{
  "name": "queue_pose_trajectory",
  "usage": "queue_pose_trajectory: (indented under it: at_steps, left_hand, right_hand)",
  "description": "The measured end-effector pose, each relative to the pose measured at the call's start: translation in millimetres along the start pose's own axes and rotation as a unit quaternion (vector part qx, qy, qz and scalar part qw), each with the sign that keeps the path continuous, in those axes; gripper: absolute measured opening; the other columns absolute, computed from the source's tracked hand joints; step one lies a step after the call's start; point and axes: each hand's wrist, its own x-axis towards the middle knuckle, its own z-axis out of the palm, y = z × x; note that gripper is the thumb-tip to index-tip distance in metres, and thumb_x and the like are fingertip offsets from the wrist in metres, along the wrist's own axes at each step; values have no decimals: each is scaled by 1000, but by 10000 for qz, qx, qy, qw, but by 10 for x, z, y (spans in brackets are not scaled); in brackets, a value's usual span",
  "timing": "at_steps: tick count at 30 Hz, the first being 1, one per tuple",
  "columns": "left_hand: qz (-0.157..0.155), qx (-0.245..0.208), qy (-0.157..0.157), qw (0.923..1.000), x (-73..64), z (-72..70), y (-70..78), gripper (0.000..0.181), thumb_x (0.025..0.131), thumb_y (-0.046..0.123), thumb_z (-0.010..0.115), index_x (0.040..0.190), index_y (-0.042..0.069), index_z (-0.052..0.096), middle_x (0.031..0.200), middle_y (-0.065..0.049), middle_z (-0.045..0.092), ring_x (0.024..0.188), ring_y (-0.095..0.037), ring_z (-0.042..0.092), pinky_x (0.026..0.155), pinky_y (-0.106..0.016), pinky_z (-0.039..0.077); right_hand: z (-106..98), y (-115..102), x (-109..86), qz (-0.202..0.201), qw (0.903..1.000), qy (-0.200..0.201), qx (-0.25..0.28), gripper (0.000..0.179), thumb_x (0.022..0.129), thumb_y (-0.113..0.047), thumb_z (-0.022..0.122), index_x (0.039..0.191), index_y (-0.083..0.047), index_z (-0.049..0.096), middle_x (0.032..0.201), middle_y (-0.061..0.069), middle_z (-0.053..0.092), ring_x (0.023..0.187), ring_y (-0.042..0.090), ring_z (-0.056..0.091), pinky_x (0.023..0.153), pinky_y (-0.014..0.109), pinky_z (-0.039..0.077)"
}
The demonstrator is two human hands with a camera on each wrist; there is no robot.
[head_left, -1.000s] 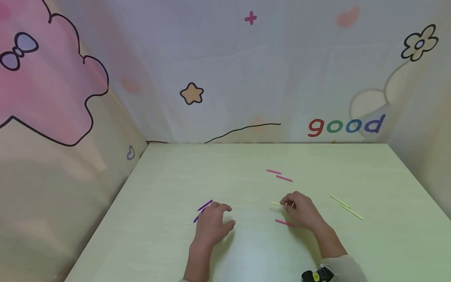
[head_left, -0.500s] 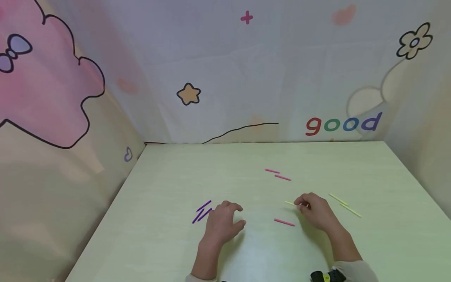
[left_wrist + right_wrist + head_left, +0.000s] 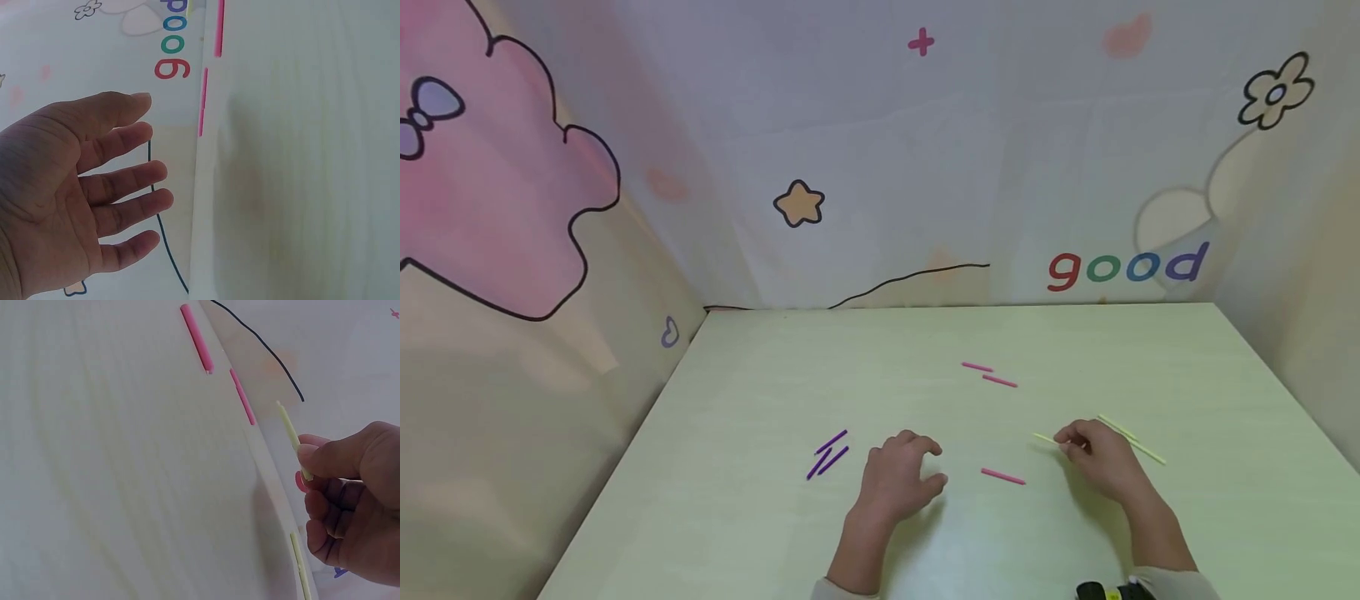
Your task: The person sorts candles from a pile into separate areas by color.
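Note:
Between thumb and forefinger, my right hand (image 3: 1101,462) pinches a thin pale-yellow stick (image 3: 1044,437) above the table. The right wrist view shows that stick (image 3: 289,428) slanting up out of the fingertips. Two more yellow sticks (image 3: 1150,453) lie just beyond the right hand, partly covered by it in the head view. My left hand (image 3: 895,479) hovers over the middle of the table, fingers loosely bent and holding nothing. Left of it lie three purple sticks (image 3: 832,442). A single pink stick (image 3: 1003,477) rests on the table between the two hands.
Two further pink sticks (image 3: 1000,381) lie toward the back of the pale-green table (image 3: 760,367). A printed cloth backdrop (image 3: 880,167) rises along the table's back edge and both sides. A black device (image 3: 1108,591) sits at the right cuff.
My right hand has moved right with the yellow stick, toward the other yellow ones. My left hand has drawn right, away from the purple sticks, uncovering them.

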Motion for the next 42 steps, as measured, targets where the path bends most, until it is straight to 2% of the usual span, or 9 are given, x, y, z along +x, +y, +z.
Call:
queue_pose_trajectory:
  at_steps: [8,19,25,36,42]
  left_hand:
    - [70,43,-142,9999,62,66,46,26,77,29,72,101,18,68,103,-2,61,91,-21,56,67,-36,41]
    - [105,116,-363,9992,139,150,108,28,78,31,71,103,19,68,102,0,60,92,-19,55,68,-35,40]
    - [241,139,-435,9987,169,213,162,29,77,31,72,104,20,68,99,2,60,88,-18,55,66,-33,39]
    - [324,-131,-532,9980,216,254,235,27,76,29,71,102,20,68,93,5,57,85,-15,53,66,-29,36]
    - [386,-63,-621,9973,261,302,273,27,76,30,71,102,22,69,93,6,57,85,-14,53,65,-30,36]
  right_hand:
    - [-126,150,-97,191,9997,93,-81,8,85,2,58,89,-1,65,80,3,57,73,19,49,62,34,40]
    - [-243,294,-136,494,9987,90,-126,11,85,3,55,91,3,64,83,8,60,75,21,51,63,35,41]
    - [-315,408,-192,760,9969,52,-179,11,86,2,55,92,3,65,85,11,62,76,23,52,64,37,41]
    - [-470,581,-302,1064,9938,183,-252,13,88,-1,54,95,5,64,88,15,62,79,27,54,66,38,40]
    - [-538,674,-326,1346,9906,111,-204,16,89,-2,54,98,7,63,90,17,60,82,30,53,67,39,40]
